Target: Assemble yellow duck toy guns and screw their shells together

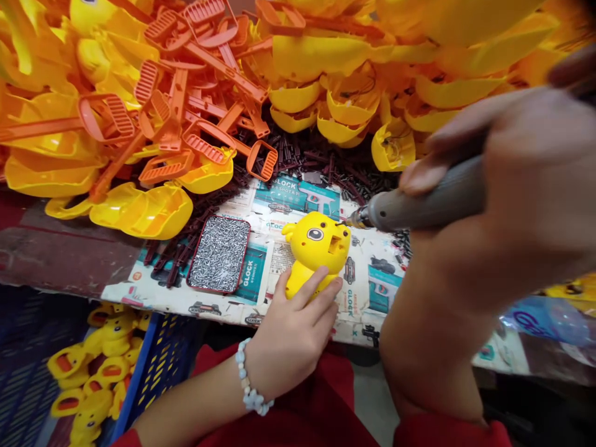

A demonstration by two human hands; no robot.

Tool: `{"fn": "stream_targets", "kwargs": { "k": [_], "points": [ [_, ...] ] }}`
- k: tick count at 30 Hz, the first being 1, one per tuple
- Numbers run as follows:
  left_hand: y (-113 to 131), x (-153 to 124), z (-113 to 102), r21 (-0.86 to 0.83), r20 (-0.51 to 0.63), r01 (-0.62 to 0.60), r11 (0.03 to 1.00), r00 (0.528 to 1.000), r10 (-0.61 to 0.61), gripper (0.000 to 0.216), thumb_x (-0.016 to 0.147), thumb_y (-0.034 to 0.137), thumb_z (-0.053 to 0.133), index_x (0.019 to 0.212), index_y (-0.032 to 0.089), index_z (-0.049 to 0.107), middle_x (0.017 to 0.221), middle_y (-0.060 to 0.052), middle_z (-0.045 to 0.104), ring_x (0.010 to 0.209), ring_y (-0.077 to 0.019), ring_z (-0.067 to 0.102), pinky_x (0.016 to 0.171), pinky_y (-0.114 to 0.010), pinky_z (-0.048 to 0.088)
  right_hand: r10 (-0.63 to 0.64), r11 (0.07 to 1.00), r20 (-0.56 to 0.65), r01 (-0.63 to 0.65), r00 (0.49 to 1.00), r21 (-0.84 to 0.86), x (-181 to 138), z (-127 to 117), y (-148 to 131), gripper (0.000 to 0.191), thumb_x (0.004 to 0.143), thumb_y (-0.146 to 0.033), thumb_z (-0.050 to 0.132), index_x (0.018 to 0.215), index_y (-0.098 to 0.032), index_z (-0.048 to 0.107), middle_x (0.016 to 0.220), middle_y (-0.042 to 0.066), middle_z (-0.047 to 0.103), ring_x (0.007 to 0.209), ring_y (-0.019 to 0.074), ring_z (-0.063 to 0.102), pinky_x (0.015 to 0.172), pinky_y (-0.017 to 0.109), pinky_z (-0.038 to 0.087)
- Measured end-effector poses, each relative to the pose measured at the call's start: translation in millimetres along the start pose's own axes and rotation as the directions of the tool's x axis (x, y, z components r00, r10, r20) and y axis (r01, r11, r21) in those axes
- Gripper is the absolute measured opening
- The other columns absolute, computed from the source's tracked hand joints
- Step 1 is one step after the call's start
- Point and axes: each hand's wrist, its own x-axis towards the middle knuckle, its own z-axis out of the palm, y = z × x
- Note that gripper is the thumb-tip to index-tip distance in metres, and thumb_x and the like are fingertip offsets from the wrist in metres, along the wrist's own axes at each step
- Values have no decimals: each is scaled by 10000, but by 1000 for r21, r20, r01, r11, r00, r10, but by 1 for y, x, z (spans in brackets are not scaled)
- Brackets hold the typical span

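A yellow plastic duck toy body (311, 256) with a printed eye and several dark screw holes lies on the paper-covered bench. My left hand (298, 329), a beaded bracelet at its wrist, holds the toy's lower part, fingers laid over it. My right hand (526, 180) is wrapped round a grey electric screwdriver (428, 192). Its tip is at the toy's upper right edge, by a hole; whether it touches a screw I cannot tell. Left of the toy sits a shallow red-rimmed tray (220, 254) full of small silver screws.
Orange slotted plastic pieces (200, 93) heap at the back left, near yellow shells (144, 210). More yellow shells (349, 102) stack behind, with dark brown small parts (298, 152) before them. A blue crate (144, 372) with finished-looking ducks (112, 332) stands lower left. A plastic bottle (547, 320) lies right.
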Motion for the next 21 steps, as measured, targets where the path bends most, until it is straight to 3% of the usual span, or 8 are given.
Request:
{"fn": "stream_targets", "kwargs": {
  "k": [2, 7, 11, 14, 19, 21],
  "points": [
    [2, 0, 2, 40, -13, -10, 999, 1000, 10, 227, 928, 198, 448, 1062, 148, 624, 1368, -30, 536, 1325, -260, 366, 1067, -559, 264, -9, 994, 10, 8, 1000, 105, -4, 6, 6, 224, 861, -73, 500, 685, -185, 418, 675, -19, 476, 577, 69, 515, 559, 210, 461],
    [8, 0, 7, 77, -29, 10, 997, 1000, -7, 212, 938, 198, 443, 987, 156, 644, 1347, -30, 554, 1300, -234, 402, 1065, -559, 271, 188, 966, 141, -209, 972, 152, -3, -4, 14, 55, 778, -202, 469, 732, -179, 451, 642, -31, 486, 523, 72, 474, 550, 202, 424],
    [7, -1, 7, 78, -18, 6, 997, 1000, -4, 210, 935, 201, 446, 985, 158, 646, 1348, -31, 552, 1294, -230, 416, 1065, -561, 287, -9, 989, 150, -13, 989, 146, -7, -9, 20, 153, 887, -124, 435, 757, -160, 506, 726, -41, 476, 606, 48, 522, 638, 193, 441],
    [5, -3, 4, 52, 7, -10, 999, 1000, 9, 222, 931, 207, 439, 1008, 153, 640, 1371, -35, 530, 1305, -235, 408, 1080, -565, 279, -73, 989, 138, 54, 988, 139, -12, -5, 25, 171, 894, -114, 434, 745, -150, 508, 700, -39, 491, 577, 61, 515, 657, 229, 473],
    [14, -1, -2, -38, 135, 28, 999, 991, -23, 286, 891, 210, 432, 1110, 120, 593, 1436, -104, 444, 1357, -294, 337, 1064, -637, 269, 19, 996, 5, -20, 1000, 90, -16, -2, 21, 117, 851, -193, 478, 739, -174, 454, 678, -16, 499, 528, 72, 486, 550, 212, 457],
    [19, 1, -6, -79, 163, 20, 997, 987, -7, 317, 859, 216, 455, 1130, 107, 579, 1443, -149, 420, 1367, -328, 313, 1048, -654, 280, 75, 993, 45, -78, 996, 84, -14, -9, 16, 87, 858, -244, 451, 813, -170, 456, 719, -1, 480, 556, 77, 488, 568, 223, 464]
  ]
}}
